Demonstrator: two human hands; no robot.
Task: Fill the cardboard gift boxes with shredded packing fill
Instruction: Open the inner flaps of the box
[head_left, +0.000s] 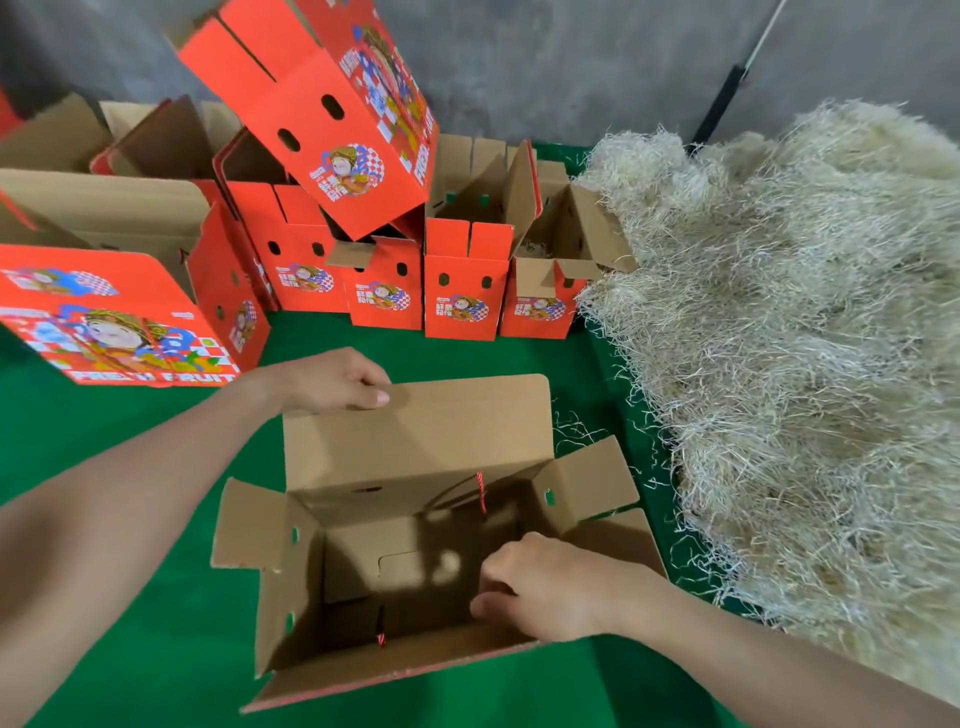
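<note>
An open cardboard gift box stands on the green table in front of me, brown inside, with a red cord handle and all its flaps spread. My left hand grips the top edge of its tall far flap. My right hand reaches inside the box at its near right side, fingers curled at the near wall; what they hold is hidden. The box's floor shows no fill. A big heap of pale shredded packing fill lies along the right side of the table.
A row of red printed gift boxes stands at the back, one tipped box leaning on top of them. A larger red box lies at the left. Green table cloth shows around the near box. Grey wall behind.
</note>
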